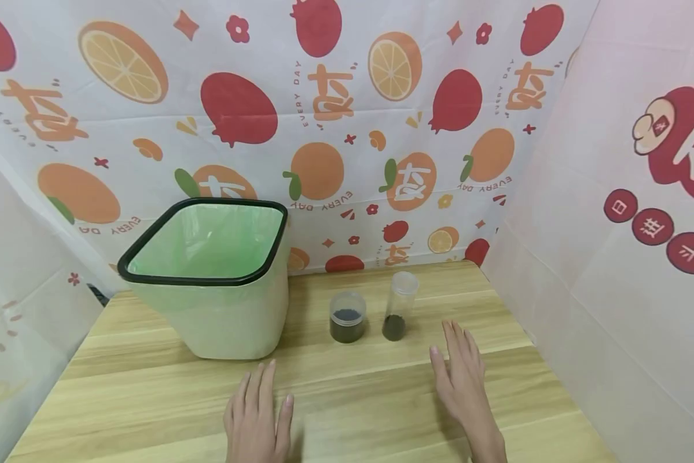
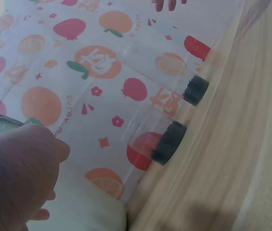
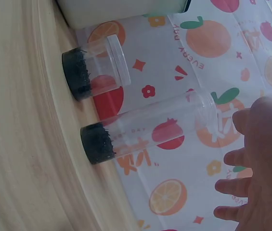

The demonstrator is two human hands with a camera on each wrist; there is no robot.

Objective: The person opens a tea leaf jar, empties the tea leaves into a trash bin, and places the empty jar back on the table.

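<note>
My left hand is over the front of the table with its fingers straight, just in front of the bin. My right hand reaches forward at the right, fingers extended and holding nothing. Between and beyond the hands stand two clear lidded containers. The short wide jar has dark, fine-looking contents in its lower part. To its right, nearest my right hand, a tall narrow tube stands upright with a dark layer at the bottom. In the right wrist view, the tube and the jar both appear past my fingers.
A pale square waste bin with a black rim and a green liner stands at the left back of the wooden table. Fruit-printed cloth hangs behind the table, and a white printed sheet rises along the right edge.
</note>
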